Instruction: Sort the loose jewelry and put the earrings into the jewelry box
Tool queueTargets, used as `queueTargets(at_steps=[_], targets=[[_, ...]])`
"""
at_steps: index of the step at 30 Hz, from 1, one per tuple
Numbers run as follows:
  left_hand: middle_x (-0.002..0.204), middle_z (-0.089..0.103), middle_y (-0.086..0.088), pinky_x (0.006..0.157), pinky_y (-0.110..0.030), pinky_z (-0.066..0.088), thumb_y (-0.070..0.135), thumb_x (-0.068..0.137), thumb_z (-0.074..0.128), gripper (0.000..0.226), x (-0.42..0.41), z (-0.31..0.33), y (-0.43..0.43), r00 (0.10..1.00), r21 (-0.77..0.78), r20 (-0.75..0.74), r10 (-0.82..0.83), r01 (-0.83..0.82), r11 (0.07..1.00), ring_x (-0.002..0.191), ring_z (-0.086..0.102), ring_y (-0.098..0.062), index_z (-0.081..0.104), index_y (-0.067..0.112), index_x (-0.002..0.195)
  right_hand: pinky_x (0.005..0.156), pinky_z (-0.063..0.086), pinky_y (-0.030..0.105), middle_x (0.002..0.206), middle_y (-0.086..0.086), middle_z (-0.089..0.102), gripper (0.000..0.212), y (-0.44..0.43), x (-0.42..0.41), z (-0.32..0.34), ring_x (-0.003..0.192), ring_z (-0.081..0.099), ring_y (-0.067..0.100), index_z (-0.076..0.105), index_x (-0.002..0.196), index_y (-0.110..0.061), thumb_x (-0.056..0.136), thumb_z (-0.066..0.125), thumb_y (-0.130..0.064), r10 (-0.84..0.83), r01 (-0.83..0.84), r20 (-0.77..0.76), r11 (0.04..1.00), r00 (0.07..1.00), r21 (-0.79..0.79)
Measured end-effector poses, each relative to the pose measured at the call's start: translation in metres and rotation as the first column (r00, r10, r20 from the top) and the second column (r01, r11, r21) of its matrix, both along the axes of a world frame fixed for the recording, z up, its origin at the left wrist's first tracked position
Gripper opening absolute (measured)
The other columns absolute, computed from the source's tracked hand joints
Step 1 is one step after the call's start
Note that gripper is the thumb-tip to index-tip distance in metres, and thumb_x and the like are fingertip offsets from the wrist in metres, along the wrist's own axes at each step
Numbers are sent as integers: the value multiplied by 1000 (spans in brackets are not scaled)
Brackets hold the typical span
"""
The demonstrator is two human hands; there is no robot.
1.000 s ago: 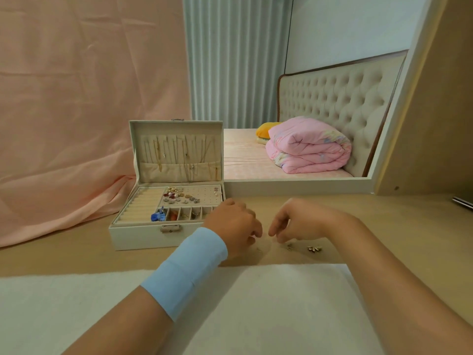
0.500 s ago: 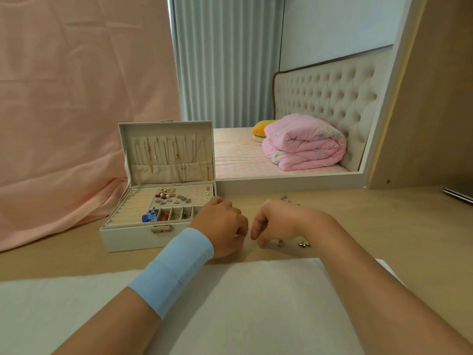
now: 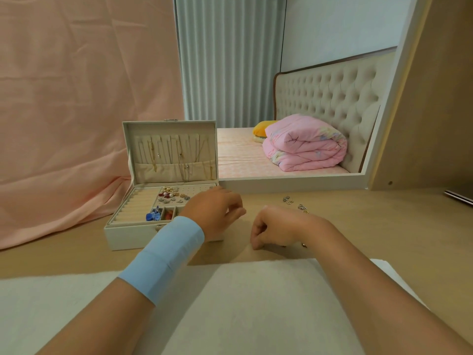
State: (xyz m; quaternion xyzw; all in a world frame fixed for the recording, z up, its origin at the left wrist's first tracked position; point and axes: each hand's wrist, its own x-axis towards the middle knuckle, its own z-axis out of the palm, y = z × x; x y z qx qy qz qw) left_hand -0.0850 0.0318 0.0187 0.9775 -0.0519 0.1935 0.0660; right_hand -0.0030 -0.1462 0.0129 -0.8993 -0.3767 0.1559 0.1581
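Hidden by the curled right hand (image 3: 275,230): fingertips pressed down on the table (image 3: 358,226), grip closed, contents impossible to tell. Only a tiny glint beside the right wrist, too small to identify. Left hand (image 3: 217,213), with a blue wristband (image 3: 163,260), loosely curled just in front of the open jewelry box (image 3: 133,231), covering its right front corner; grip state also unclear. Loose jewelry (image 3: 295,203) lying beyond the right hand, near but apart from it. Small earrings (image 3: 171,194) already inside the box, details blurred. White cloth (image 3: 256,303) under both forearms.
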Motion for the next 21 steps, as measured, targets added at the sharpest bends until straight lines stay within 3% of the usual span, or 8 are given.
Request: queueTargets(at_steps=[3, 10, 15, 18, 21], targets=[[84, 62, 18, 75, -29, 50, 38, 93, 61, 7, -3, 8, 10, 998, -162, -54, 13, -21, 987, 82, 61, -8, 67, 34, 93, 60, 44, 19, 79, -17, 72, 10, 2, 2, 4, 57, 58, -6, 75, 80, -31, 89, 72, -28, -9, 12, -24, 986, 1000, 169], [78, 70, 18, 71, -25, 55, 32, 86, 73, 5, -16, 34, 47, 999, -483, 15, -29, 32, 875, 75, 64, -8, 73, 37, 85, 46, 39, 15, 83, -2, 74, 14, 28, -7, 28, 48, 49, 11, 65, 89, -20, 102, 59, -22, 63, 83, -213, 786, 975, 612], [81, 73, 10, 70, -27, 56, 33, 85, 74, 5, -26, 47, 77, 993, -617, 117, -24, 92, 781, 75, 65, -10, 76, 36, 88, 43, 36, 16, 82, -3, 74, 17, 69, -13, 48, 51, 49, 13, 67, 92, -20, 104, 56, -27, 121, 69, -225, 724, 967, 686], [84, 74, 1, 74, -35, 59, 30, 86, 73, 7, -30, 49, 92, 987, -650, 158, 16, 92, 754, 82, 66, -24, 77, 32, 91, 45, 35, 17, 82, -2, 72, 18, 98, -17, 53, 50, 49, 12, 69, 94, -20, 104, 56, -29, 191, 62, -255, 675, 948, 735], [80, 74, 5, 70, -22, 56, 29, 87, 72, 7, -33, 48, 107, 975, -653, 212, 67, 91, 752, 73, 63, -11, 76, 35, 85, 46, 34, 19, 80, -4, 72, 20, 122, -18, 56, 49, 49, 10, 71, 94, -21, 105, 55, -29, 230, 32, -243, 659, 942, 752]])
